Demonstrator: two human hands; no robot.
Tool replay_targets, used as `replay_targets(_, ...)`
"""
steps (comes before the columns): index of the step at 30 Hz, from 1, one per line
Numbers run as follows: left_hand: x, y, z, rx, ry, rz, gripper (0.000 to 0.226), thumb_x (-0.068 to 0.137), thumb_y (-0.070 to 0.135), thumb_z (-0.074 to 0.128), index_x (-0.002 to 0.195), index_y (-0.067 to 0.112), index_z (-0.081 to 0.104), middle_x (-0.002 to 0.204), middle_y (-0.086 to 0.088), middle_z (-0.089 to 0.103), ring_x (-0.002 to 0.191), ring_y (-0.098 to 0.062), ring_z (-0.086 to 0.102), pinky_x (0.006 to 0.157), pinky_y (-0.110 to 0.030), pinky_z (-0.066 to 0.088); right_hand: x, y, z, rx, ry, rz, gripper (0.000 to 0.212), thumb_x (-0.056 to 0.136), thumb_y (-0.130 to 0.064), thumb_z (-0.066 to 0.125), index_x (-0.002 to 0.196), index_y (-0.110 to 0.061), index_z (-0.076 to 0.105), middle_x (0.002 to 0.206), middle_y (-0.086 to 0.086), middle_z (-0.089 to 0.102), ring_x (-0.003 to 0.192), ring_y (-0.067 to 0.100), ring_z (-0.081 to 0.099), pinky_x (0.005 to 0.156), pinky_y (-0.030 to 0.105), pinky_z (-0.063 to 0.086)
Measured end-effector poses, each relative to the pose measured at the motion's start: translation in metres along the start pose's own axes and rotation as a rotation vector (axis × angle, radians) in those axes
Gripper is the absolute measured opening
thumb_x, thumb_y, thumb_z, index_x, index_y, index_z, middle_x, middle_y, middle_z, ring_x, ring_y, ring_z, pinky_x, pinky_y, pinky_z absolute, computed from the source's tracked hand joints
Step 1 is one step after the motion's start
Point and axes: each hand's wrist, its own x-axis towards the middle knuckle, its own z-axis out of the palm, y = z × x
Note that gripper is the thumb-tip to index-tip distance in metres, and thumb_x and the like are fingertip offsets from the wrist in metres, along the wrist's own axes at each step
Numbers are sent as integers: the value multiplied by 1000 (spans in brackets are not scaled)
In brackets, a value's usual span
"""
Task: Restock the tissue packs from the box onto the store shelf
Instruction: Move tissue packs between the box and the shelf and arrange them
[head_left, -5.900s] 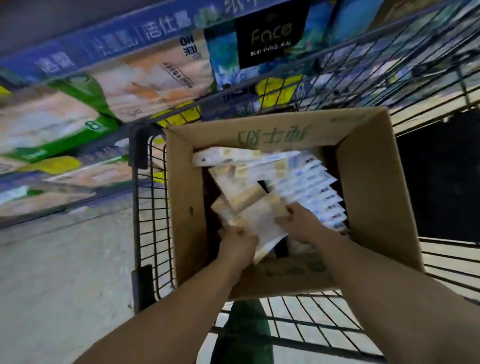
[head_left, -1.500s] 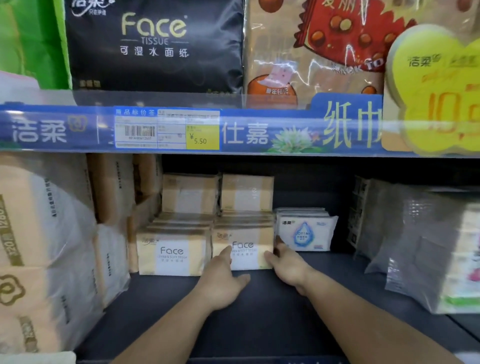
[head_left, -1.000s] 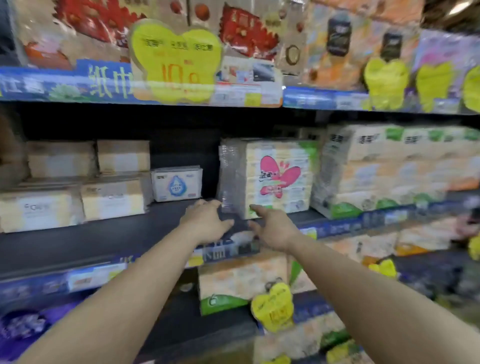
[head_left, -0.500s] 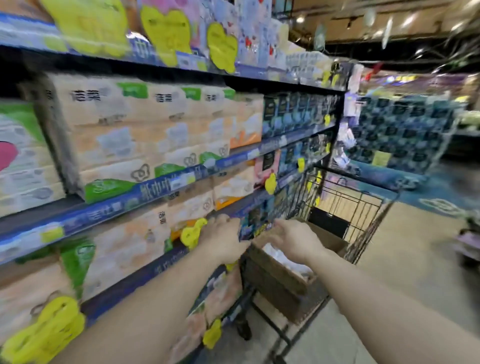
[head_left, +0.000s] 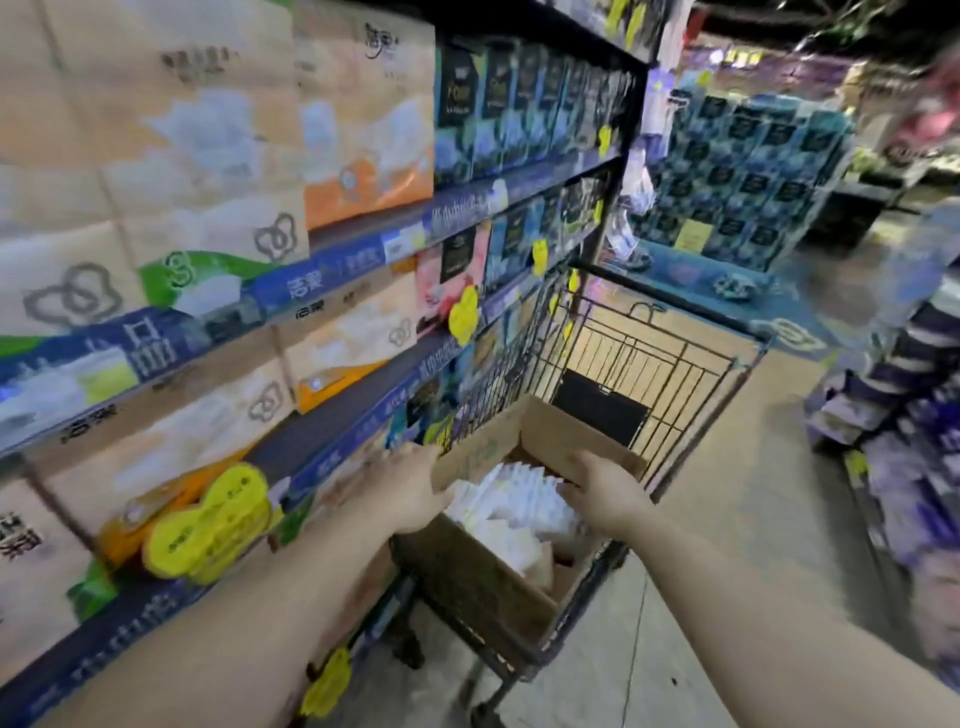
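Both hands over the open brown cardboard box (head_left: 483, 566), which sits in the black wire shopping cart (head_left: 670, 374) at the near end of the basket, just right of the blue-edged store shelf (head_left: 332, 275).

Left hand (head_left: 410, 491): fingers extended, loosely spread, hovering at the box's left rim; holds nothing. Right hand (head_left: 605, 491): fingers angled down toward the packs, tips hidden, so whether it touches or pinches one cannot be told.

White plastic-wrapped tissue packs (head_left: 511, 501): inside the box, standing on edge in a fanned row, leaning. Row's long axis appears to run from near left to far right across the box; the upper edges point up and to the far side. Frame is blurred, so single-pack orientation is uncertain.

Risks (judgement):
- Wrap looks slick; lifting several packs with a loose hold could let the middle ones slide out and fall back or onto the floor.
- Pulling from the middle of a leaning row may topple the rest flat, making the following grab awkward.
- Pressing on the left rim could shift the box or roll the cart.
- Yellow price tags (head_left: 208, 522) project from the shelf edges; an arm swinging back could snag one.
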Motion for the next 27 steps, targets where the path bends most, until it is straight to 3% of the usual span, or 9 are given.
replay_targets(4,44,-11,21,-94,-63,-5,74,87,51,58,149,26,26,152,-5,31,136,-28,36,109,-40,35,52,-3,19,-23,-136,-43,58,96,-33,52,148,-18,30,149,5,42,132,24,45,105,34,40)
replay_targets(7,76,-18,37,-169,-75,-42,74,87,48,61,148,25,26,151,-4,32,136,-28,35,110,-40,35,97,-1,31,-55,-209,-96,57,97,-34,49,148,-17,29,150,5,40,133,25,43,107,34,37)
replay_targets(12,123,-17,67,-255,-45,-181,77,84,49,63,148,28,26,148,-3,35,133,-27,38,106,-41,38,171,14,54,-89,-373,-182,56,99,-30,47,149,-17,27,149,7,41,127,24,50,101,36,40)
replay_targets(17,175,4,109,-340,9,-383,75,84,49,64,147,23,31,147,-3,39,132,-25,42,105,-36,39,263,50,81,-147,-568,-276,57,100,-31,45,151,-18,24,152,5,35,136,24,39,103,32,37)
replay_targets(22,231,28,152,-288,16,-516,73,81,41,69,144,19,38,150,-4,38,139,-22,33,113,-31,28,336,91,115,-163,-709,-274,55,100,-33,46,149,-19,26,146,7,44,124,25,51,98,35,44)
replay_targets(27,264,27,195,-227,26,-666,66,85,41,62,143,22,37,139,-6,47,126,-28,45,104,-37,40,384,112,174,-38,-757,-155,55,98,-34,50,147,-16,31,137,12,53,117,29,55,92,36,47)
